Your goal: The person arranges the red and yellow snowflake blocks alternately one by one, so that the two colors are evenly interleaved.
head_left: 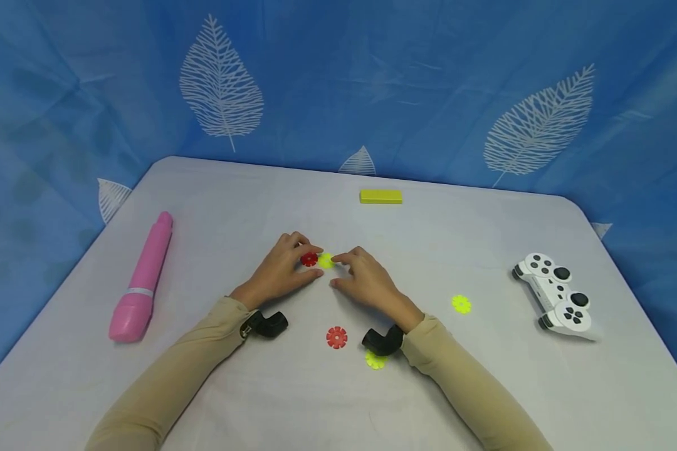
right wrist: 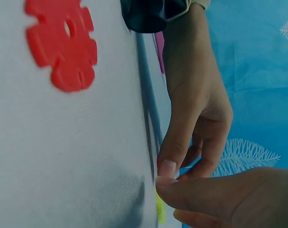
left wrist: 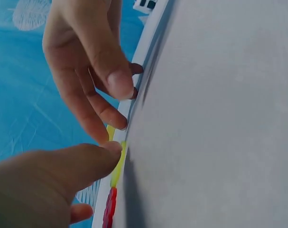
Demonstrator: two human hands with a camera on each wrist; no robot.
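Note:
A red notched disc and a yellow notched disc lie side by side on the white table, edges meeting or overlapping in the head view. My left hand arches over the red disc, thumb and index finger spread apart around the pair. On the other side is my right hand, its index fingertip right at the yellow disc's edge and its thumb held apart, lower down. The left wrist view shows the yellow disc and red disc nearly edge-on beside the left thumb.
Nearer the body lie another red disc and a yellow disc, partly under the right wrist's black mount. A further yellow disc and a white game controller are right. A pink microphone-shaped object lies left, a yellow block behind.

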